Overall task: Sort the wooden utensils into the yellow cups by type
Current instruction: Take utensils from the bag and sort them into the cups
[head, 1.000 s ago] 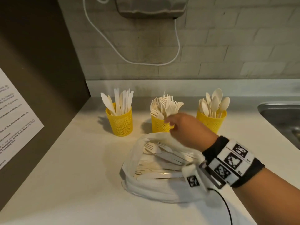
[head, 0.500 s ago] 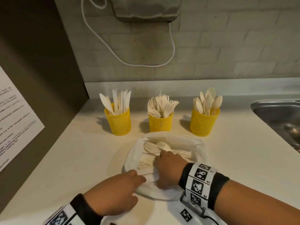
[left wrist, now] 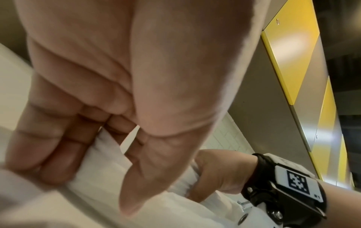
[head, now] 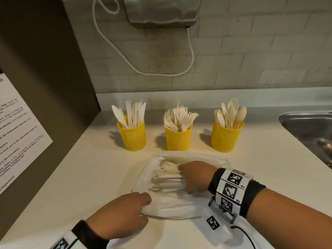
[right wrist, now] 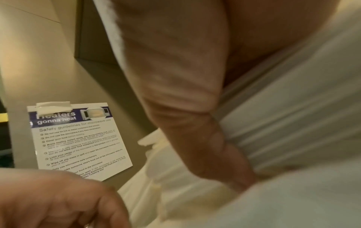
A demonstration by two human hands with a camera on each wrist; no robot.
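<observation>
Left hand (head: 122, 212) pinches the near edge of the crinkly white plastic bag (head: 172, 206) — fingers curled into it. Right hand (head: 195, 177) reaches inside among the loose pale wooden utensils (head: 167, 178); can't tell its grip. Three yellow mesh cups (head: 177, 139) stand just behind on the white counter (head: 86, 173).

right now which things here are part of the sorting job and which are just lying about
Part of the job:
- white plastic bag of loose wooden utensils
- yellow mesh cup of knives
- yellow mesh cup of forks
- yellow mesh cup of spoons

Just lying about:
- steel sink
- printed microwave safety notice
- grey wall dryer
</observation>
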